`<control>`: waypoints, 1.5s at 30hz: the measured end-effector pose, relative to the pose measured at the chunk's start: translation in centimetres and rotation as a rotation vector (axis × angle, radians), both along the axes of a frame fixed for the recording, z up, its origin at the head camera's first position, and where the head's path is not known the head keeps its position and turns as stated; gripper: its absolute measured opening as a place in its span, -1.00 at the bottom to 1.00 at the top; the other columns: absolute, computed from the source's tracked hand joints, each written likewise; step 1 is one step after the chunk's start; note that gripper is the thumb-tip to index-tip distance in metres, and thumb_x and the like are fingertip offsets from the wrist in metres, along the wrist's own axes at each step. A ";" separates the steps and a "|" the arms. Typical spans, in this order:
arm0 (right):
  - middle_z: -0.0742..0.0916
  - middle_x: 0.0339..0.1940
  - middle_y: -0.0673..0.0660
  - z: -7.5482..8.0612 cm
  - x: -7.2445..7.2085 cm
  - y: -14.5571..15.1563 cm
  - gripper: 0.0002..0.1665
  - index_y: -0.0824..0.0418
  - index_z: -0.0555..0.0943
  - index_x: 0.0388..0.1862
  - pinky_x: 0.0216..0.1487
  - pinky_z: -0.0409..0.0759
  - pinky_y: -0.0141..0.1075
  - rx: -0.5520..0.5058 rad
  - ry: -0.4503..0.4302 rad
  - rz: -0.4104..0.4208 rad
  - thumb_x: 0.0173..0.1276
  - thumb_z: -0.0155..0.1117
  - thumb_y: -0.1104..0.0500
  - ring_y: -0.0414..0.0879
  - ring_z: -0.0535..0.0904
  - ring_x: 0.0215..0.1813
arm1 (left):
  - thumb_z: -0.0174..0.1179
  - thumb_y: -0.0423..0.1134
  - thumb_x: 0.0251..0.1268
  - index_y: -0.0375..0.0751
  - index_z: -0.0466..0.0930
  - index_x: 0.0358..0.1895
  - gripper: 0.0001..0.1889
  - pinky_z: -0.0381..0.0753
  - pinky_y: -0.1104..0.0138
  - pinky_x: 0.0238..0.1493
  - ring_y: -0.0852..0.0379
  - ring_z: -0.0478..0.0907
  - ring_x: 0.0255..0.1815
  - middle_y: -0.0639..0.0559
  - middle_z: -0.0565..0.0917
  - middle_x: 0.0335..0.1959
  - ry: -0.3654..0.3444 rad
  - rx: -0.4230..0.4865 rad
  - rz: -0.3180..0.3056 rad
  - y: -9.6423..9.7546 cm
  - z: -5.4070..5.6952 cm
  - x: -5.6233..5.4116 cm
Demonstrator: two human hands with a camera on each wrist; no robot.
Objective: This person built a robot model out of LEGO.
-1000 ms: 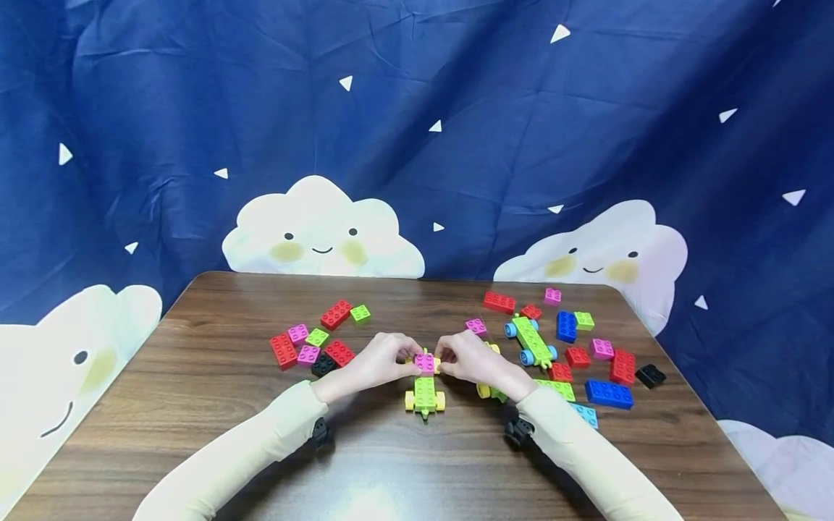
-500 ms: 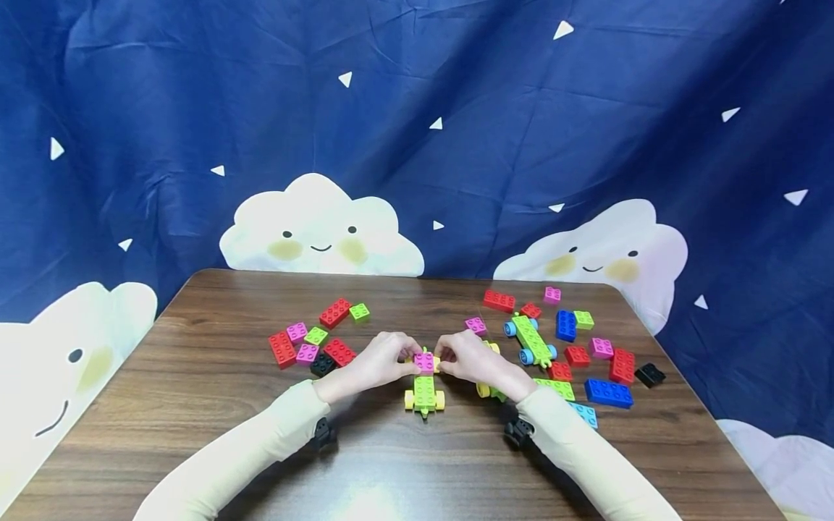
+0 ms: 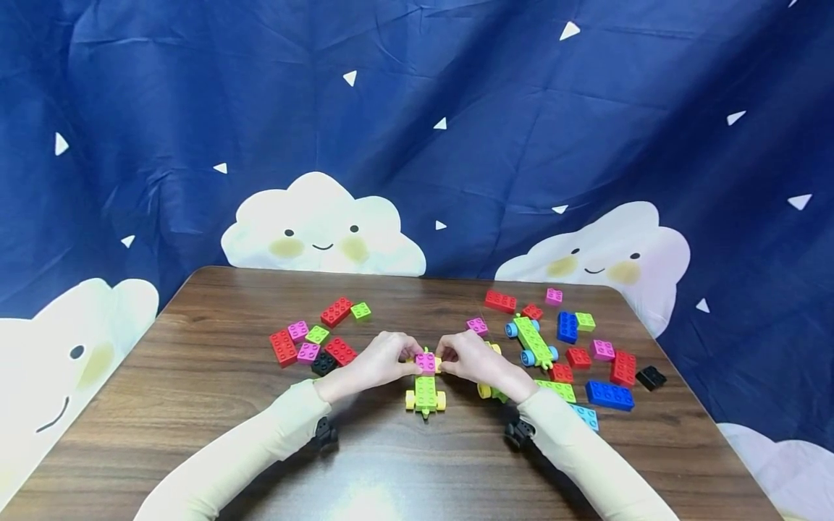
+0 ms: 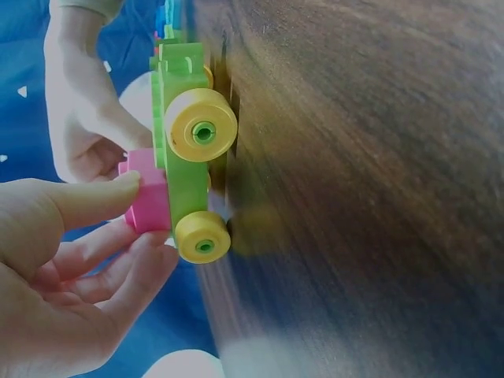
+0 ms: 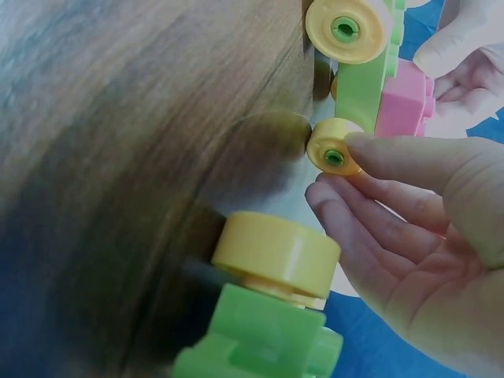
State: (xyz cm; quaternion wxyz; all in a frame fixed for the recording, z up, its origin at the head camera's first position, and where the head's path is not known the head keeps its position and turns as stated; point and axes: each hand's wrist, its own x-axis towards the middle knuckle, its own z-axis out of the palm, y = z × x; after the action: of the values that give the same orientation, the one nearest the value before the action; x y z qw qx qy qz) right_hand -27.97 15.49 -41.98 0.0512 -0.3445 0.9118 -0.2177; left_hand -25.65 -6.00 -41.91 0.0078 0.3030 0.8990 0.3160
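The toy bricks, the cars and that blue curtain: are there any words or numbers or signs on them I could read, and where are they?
No words, brands, numbers or signs can be read.
Pink brick and green car with yellow wheels: no readable lettering.
Loose bricks and car with blue wheels: any tiny marks are too small to read.
Blue curtain: just pictures, smiling clouds and white triangles.

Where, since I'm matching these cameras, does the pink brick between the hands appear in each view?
Head: pink brick below centre.
Left wrist: pink brick at mid-height, left of centre.
Right wrist: pink brick upper right.
Shared landmark: the yellow-wheeled green base that the brick touches.
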 end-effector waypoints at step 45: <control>0.77 -0.36 0.09 0.1 0.1 0.0 -0.90 0.24 0.65 -0.31 -0.27 0.59 -0.51 0.006 0.002 0.023 0.22 0.42 0.28 -0.30 0.61 -0.35 | 0.42 -0.18 0.17 -0.27 0.67 -0.03 -0.65 0.71 0.26 -0.05 0.07 0.71 -0.12 -0.07 0.76 -0.12 0.053 -0.035 -0.097 -4.3 0.5 -0.1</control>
State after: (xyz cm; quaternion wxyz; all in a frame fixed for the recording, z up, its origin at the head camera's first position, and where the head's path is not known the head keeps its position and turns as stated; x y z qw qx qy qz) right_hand -27.92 15.53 -41.86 0.0536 -0.3549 0.9085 -0.2140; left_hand -25.77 -10.30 -41.45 0.0048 0.3545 0.8885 0.2913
